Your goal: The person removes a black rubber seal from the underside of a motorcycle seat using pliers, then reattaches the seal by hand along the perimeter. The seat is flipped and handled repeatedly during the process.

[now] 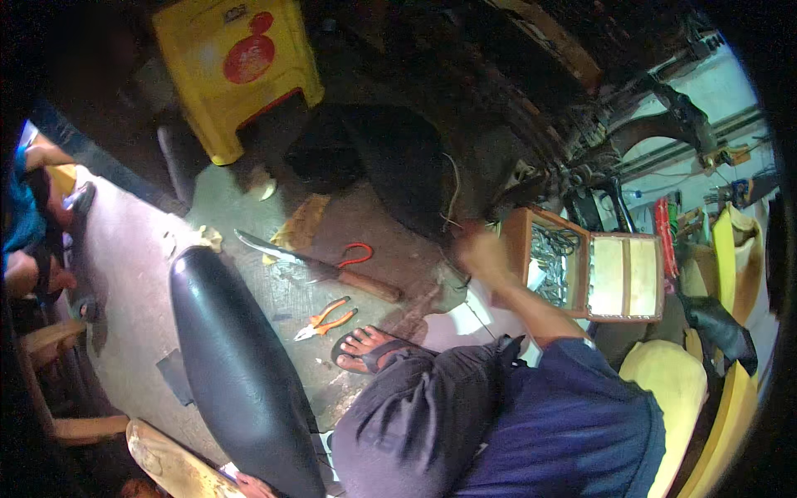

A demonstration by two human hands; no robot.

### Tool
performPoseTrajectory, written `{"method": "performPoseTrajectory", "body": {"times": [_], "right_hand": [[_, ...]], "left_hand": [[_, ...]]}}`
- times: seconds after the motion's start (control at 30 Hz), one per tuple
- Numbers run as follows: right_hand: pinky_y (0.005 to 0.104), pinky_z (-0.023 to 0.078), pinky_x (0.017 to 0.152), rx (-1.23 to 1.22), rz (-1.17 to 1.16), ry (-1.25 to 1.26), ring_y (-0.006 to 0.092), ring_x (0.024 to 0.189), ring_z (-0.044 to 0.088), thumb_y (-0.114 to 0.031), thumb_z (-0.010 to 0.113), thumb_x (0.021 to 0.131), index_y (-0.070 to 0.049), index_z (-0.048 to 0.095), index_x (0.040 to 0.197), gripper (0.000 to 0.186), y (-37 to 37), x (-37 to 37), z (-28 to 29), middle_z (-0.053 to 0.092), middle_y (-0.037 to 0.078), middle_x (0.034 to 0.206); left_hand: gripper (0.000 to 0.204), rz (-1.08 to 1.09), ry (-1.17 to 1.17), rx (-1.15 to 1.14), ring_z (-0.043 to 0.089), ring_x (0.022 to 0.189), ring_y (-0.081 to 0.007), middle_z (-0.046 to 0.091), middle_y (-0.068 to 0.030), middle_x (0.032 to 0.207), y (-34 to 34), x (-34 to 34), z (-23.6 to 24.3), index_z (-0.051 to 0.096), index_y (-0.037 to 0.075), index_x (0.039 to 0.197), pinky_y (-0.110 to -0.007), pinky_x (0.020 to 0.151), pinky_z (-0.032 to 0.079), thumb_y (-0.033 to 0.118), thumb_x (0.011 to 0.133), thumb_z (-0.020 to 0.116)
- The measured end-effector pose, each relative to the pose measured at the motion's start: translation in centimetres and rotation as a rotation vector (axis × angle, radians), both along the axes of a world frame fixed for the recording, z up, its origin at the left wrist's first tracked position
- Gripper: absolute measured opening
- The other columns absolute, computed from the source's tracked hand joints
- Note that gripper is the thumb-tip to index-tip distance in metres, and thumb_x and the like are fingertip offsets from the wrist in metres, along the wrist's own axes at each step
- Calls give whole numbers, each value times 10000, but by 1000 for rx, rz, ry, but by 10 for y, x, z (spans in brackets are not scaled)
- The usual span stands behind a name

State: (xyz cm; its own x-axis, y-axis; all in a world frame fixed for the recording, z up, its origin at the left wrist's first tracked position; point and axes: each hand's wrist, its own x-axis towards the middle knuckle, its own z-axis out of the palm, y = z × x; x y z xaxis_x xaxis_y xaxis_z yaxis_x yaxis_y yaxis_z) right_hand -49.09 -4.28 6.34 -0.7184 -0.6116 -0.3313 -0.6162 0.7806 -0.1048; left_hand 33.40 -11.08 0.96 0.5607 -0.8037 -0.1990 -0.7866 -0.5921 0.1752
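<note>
A long, black, glossy motorcycle seat [237,357] stands on the floor to my left, beside my bent leg. My left hand [251,486] is at its lower edge, partly cut off by the picture's border, with its fingers closed against the seat. My right arm reaches out to the right, and my right hand [480,249] is smeared by motion, so its fingers cannot be made out. It is nearest to a dark piece of material [390,166] and a thin pale cord [453,195], just left of a wooden box [516,249] holding many metal pieces.
On the floor lie a wooden-handled knife [371,284], a red looped handle [359,249] and orange-handled pliers [328,319]. A yellow plastic stool [195,62] stands beyond. Yellow foam pieces [664,382] are at my right. Another person [33,216] sits at far left.
</note>
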Motion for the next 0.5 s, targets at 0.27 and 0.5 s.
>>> {"method": "performPoseTrajectory", "body": {"times": [0.27,0.5], "right_hand": [[556,264,1240,21,-160,291,377,1538,322,-249,393,1064,-110,329,1622,578,297,-218,-74,355,159,1672],[515,296,1240,-7,-34,-119,365,1540,306,-369,369,1107,-145,277,1635,581,136,-59,-94,337,121,1687]], "left_hand": [[343,-709,-446,-235,634,931,-451,659,-236,988,-287,-77,94,732,11,1149,-540,816,509,307,1014,623],[583,-1161,141,-357,566,1322,-413,597,-263,1395,-313,-460,113,637,49,1370,-505,1118,462,433,941,727]]}}
